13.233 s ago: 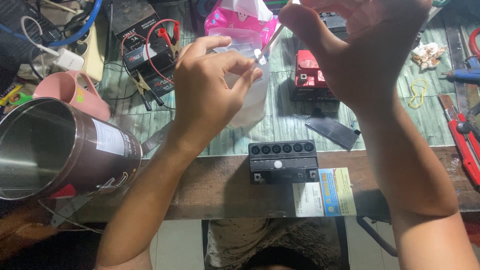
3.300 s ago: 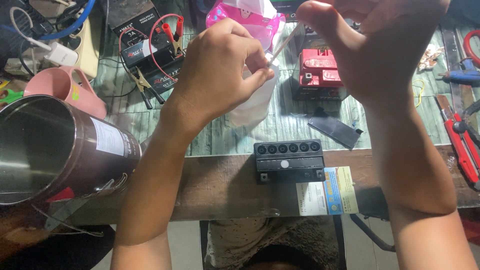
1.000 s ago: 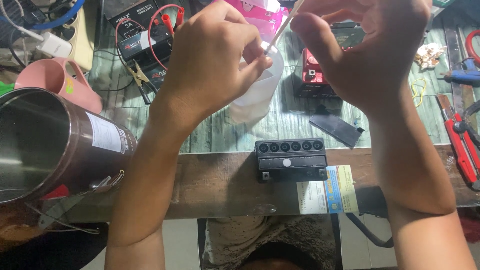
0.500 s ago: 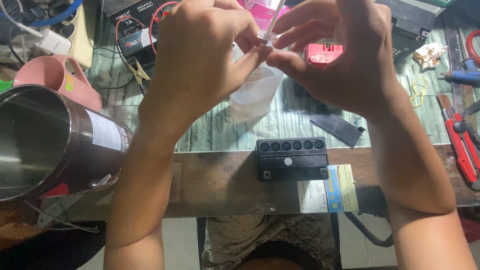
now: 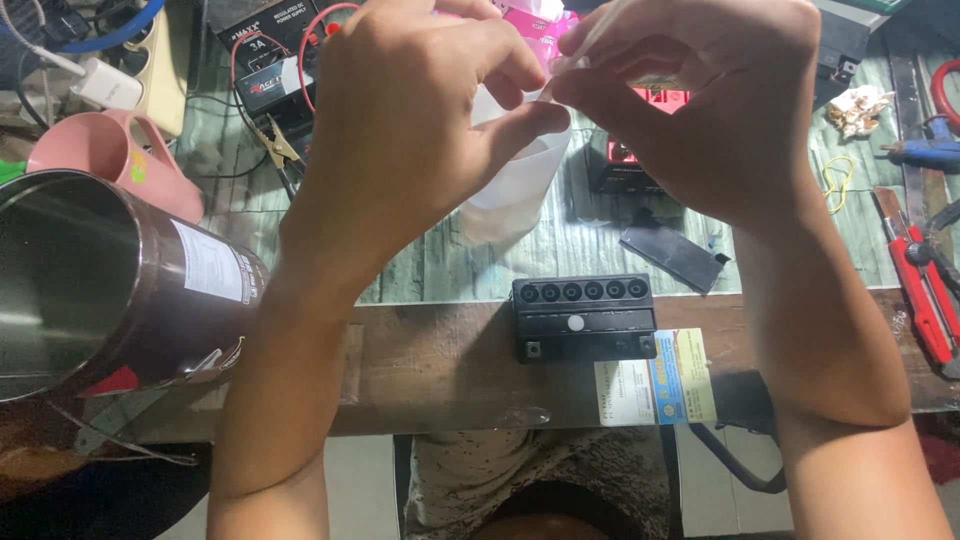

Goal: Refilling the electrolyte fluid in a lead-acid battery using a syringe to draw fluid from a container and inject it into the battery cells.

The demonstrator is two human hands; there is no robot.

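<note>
Above the small black six-holed battery (image 5: 583, 317), both hands pinched a thin clear tube (image 5: 600, 30): left hand (image 5: 420, 130) also gripped a translucent plastic cup (image 5: 515, 175), right hand (image 5: 700, 100) steadied; liquid might spill if it tilted.

Green plank-pattern bench (image 5: 440, 270) with wooden front edge is carrying a black six-hole battery (image 5: 583, 317) at 6 o'clock, pink mug (image 5: 112, 160) at 10 o'clock, red cutter (image 5: 920, 295) at 3 o'clock.

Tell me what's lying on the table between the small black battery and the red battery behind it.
In the head view, a flat black strip lies between the black battery and the red battery.
</note>
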